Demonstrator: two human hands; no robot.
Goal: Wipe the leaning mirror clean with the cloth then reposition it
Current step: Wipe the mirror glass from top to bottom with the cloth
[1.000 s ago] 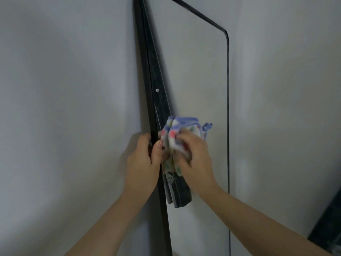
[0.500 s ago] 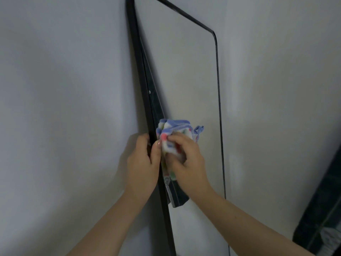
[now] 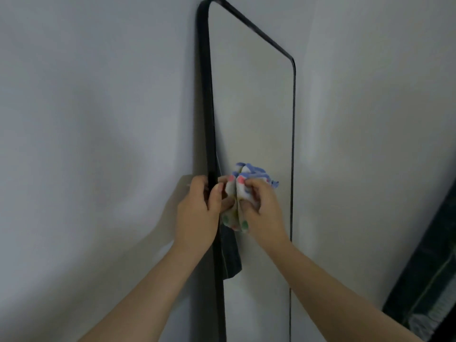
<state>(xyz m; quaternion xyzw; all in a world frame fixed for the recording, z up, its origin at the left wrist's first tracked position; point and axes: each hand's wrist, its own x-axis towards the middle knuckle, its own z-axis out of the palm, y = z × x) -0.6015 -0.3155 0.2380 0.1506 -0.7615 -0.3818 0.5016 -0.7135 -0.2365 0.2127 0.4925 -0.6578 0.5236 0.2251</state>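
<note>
The mirror now faces the view more squarely; the hands have barely shifted. The left hand grips the mirror's left frame. Just right, the right hand pinches the bunched cloth against its glass; wiping looks unfinished.

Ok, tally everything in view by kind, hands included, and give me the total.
mirror: 1
cloth: 1
hands: 2, left hand and right hand
dark object at the right edge: 1
Total: 5
</note>
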